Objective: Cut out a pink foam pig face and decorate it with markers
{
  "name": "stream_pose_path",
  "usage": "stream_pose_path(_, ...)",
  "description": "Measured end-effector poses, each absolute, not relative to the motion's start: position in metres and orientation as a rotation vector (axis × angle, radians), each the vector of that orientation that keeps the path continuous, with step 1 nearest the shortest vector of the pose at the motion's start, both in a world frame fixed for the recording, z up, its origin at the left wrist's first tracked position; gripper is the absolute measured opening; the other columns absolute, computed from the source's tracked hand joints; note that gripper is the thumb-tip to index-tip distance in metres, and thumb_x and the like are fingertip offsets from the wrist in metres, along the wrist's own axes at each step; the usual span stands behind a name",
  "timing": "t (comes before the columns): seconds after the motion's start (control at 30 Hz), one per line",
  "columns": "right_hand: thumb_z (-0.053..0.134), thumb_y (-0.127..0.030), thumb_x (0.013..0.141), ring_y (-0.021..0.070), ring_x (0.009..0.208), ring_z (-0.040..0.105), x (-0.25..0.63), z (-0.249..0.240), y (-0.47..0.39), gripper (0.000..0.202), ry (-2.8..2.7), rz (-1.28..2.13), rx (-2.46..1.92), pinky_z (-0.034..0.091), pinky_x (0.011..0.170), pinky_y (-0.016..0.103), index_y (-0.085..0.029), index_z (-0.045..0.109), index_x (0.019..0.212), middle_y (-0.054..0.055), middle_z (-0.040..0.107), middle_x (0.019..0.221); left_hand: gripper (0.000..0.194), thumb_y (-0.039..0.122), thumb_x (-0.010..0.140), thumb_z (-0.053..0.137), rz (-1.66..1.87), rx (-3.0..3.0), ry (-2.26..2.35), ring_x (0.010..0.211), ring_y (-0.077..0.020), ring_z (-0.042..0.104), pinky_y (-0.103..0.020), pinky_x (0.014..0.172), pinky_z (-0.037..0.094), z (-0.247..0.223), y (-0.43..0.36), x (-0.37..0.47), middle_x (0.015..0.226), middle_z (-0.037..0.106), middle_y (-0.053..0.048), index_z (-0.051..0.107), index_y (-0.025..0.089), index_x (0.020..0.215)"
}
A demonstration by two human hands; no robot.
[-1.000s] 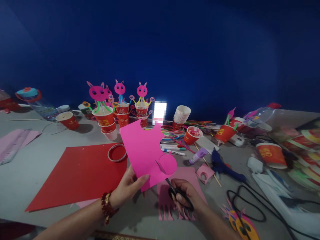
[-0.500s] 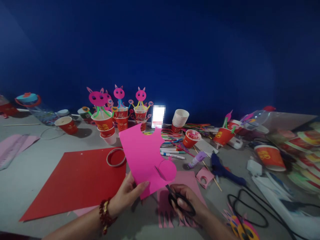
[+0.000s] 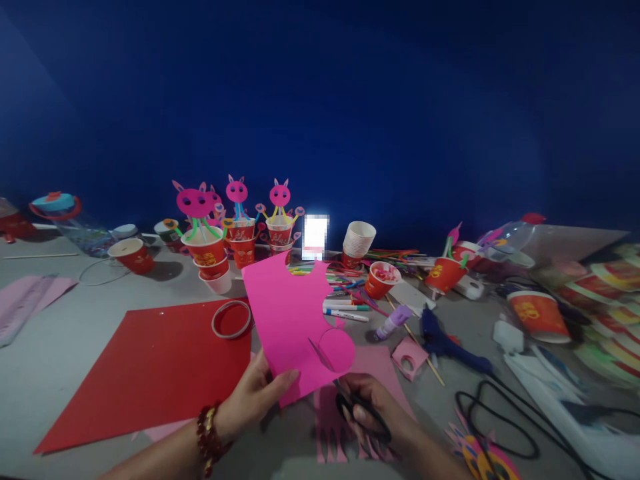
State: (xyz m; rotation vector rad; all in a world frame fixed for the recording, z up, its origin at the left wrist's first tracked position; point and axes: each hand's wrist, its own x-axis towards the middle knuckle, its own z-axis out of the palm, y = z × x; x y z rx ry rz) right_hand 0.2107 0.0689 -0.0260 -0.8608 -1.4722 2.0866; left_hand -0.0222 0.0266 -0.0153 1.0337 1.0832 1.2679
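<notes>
My left hand pinches the lower left edge of a bright pink paper sheet, thumb on top and fingers behind. Curved bites are cut out of the sheet's top and right edges. In my right hand are black-handled scissors, with fingers through the loops. One blade lies over the sheet beside a round, partly cut pink disc at its lower right corner. Below the scissors, a pale pink sheet with slits along its near edge lies on the table.
Red card with a tape ring lies left. Paper-cup figures with pink heads stand behind. Markers, a purple glue stick, a blue glue gun and its black cable are on the right.
The view has tilted slightly, so things sit a little lower. The pink sheet and both hands have shifted only slightly; the scissors stay at the disc's edge.
</notes>
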Motion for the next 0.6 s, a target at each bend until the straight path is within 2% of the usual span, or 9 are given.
stream_pose_path(0.2, 0.071, -0.082, 0.053, 0.0032, 0.039, 0.035, 0.209, -0.0211, 0.069, 0.069, -1.509, 2.029, -0.857, 0.03, 0.036, 0.015, -0.02, 0.042, 0.066, -0.008, 0.04, 0.056, 0.036, 0.046, 0.081, 0.072, 1.217, 1.033, 1.066, 0.061, -0.0151, 0.06, -0.02, 0.05, 0.05, -0.0166, 0.0256, -0.0223, 0.073, 0.064, -0.002, 0.065, 0.019, 0.104)
stream_pose_path(0.33, 0.067, -0.086, 0.052, 0.004, 0.044, 0.03, 0.2075, -0.0211, 0.0709, 0.072, -1.564, 1.956, -0.847, 0.028, 0.039, 0.016, -0.019, 0.043, 0.065, -0.007, 0.039, 0.055, 0.037, 0.045, 0.081, 0.072, 1.244, 1.037, 1.071, 0.058, -0.0121, 0.058, -0.019, 0.05, 0.05, -0.0151, 0.025, -0.0213, 0.078, 0.065, -0.002, 0.063, 0.02, 0.108)
stream_pose_path(0.47, 0.064, -0.087, 0.054, 0.0058, 0.047, 0.032, 0.2071, -0.0201, 0.0717, 0.071, -1.624, 1.905, -0.848, 0.027, 0.041, 0.017, -0.02, 0.041, 0.064, -0.006, 0.039, 0.056, 0.038, 0.047, 0.081, 0.072, 1.223, 1.035, 1.069, 0.048, -0.0095, 0.052, -0.019, 0.044, 0.048, -0.0127, 0.0251, -0.0199, 0.068, 0.062, 0.0, 0.063, 0.018, 0.104)
stream_pose_path(0.6, 0.063, -0.088, 0.054, 0.0049, 0.043, 0.028, 0.2077, -0.0215, 0.0703, 0.071, -1.603, 1.944, -0.856, 0.025, 0.038, 0.018, -0.022, 0.039, 0.065, -0.007, 0.037, 0.055, 0.038, 0.048, 0.081, 0.071, 1.229, 1.036, 1.047, 0.049, -0.0107, 0.054, -0.019, 0.043, 0.048, -0.0126, 0.0249, -0.0179, 0.067, 0.062, 0.0, 0.063, 0.019, 0.104)
